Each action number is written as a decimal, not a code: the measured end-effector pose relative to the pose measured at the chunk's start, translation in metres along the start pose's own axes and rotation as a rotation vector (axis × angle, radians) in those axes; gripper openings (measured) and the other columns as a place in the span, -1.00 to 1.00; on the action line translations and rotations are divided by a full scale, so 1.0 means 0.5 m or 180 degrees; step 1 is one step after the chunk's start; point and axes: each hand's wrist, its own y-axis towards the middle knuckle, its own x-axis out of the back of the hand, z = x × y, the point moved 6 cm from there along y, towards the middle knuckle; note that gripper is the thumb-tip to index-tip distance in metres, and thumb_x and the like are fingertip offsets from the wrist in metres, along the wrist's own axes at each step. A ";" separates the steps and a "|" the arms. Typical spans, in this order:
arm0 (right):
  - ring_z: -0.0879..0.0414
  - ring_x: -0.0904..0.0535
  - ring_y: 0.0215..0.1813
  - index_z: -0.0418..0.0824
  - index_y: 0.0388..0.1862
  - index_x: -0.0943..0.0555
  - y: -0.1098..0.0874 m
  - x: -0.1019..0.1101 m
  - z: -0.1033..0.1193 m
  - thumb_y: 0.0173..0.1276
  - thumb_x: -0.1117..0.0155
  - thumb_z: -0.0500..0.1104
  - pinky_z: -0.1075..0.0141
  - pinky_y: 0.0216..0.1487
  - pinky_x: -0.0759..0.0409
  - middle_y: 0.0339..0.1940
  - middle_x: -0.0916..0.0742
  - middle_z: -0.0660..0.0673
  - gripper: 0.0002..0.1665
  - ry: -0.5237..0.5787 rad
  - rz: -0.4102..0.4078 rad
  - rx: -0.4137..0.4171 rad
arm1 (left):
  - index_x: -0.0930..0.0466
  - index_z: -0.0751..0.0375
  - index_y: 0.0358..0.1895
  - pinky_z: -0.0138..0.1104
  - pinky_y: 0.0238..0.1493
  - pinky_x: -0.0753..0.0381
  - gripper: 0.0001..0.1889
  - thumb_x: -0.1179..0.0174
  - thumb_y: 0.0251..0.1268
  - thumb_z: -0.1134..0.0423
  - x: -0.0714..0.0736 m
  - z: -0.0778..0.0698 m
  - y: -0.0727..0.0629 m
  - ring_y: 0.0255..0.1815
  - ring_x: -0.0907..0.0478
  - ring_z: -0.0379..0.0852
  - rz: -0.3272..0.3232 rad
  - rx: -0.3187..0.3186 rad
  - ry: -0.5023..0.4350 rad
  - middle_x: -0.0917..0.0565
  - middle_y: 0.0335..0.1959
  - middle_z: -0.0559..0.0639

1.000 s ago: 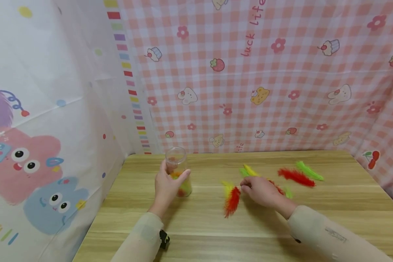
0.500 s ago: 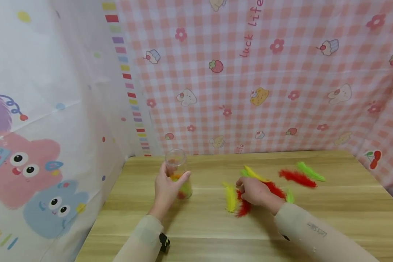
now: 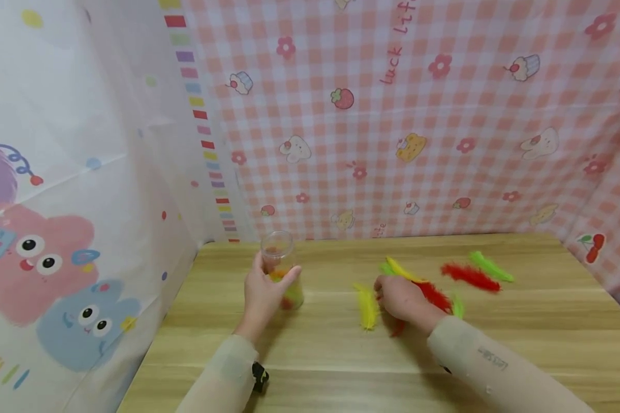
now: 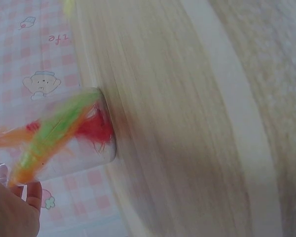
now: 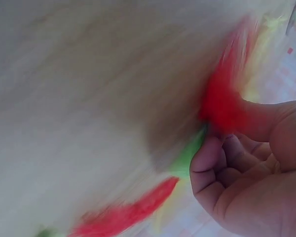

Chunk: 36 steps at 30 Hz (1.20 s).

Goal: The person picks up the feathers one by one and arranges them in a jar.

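Observation:
My left hand [image 3: 263, 292] grips a clear jar [image 3: 279, 261] that stands upright on the wooden table [image 3: 320, 350]. Orange, green and red feathers [image 4: 56, 128] lie inside it, plain in the left wrist view. Over the table's middle, my right hand [image 3: 405, 301] pinches a red feather [image 5: 224, 98] between thumb and forefinger; in the head view only its tip [image 3: 399, 328] shows below the hand. Just left of that hand lies a yellow feather [image 3: 368, 308]. A second yellow feather [image 3: 400, 269] and another red feather [image 3: 436, 297] lie behind and beside it, partly covered.
Farther right on the table are a red feather [image 3: 471, 276] and a bright green feather [image 3: 491, 267]. A green feather tip [image 3: 458, 307] shows right of my right hand. A pink checked cloth [image 3: 310, 126] hangs behind the table, and a white printed cloth [image 3: 134, 229] at left.
The pinched red feather has moved right, off the yellow feather, and is now mostly hidden by my right hand. That hand has shifted slightly left. My left hand and the jar stay in place.

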 end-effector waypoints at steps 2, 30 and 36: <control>0.03 -0.60 -0.18 -0.23 0.12 -0.65 -0.001 0.003 -0.006 0.48 -0.40 -0.25 0.03 0.08 -0.76 -0.13 -0.76 -0.12 -0.72 -0.0020 -0.0001 -0.0008 | -0.48 0.05 0.29 -0.01 0.08 -0.71 -0.32 -0.62 0.19 -0.03 -0.001 -0.002 0.002 0.01 -0.71 0.06 0.0007 0.0001 -0.0017 -0.78 0.06 0.12; -0.14 -0.69 0.19 -0.13 0.17 -0.80 -0.028 0.238 0.002 0.59 -0.33 0.10 0.01 0.19 -0.68 0.16 -0.82 -0.19 -0.59 0.1558 -0.0431 0.0059 | -0.48 0.06 0.31 0.05 0.10 -0.73 -0.31 -0.62 0.20 -0.02 0.001 -0.002 0.006 0.07 -0.72 0.21 0.0003 0.0039 -0.0045 -0.78 0.08 0.16; -0.01 -0.71 0.23 -0.07 0.14 -0.82 -0.034 0.344 0.158 0.55 -0.38 0.10 0.01 0.32 -0.65 0.15 -0.84 -0.12 -0.63 0.2237 -0.0959 0.0511 | -0.48 0.07 0.32 0.00 0.07 -0.71 -0.30 -0.63 0.18 0.00 -0.002 -0.001 0.008 0.06 -0.71 0.20 -0.0001 0.0056 -0.0022 -0.77 0.07 0.14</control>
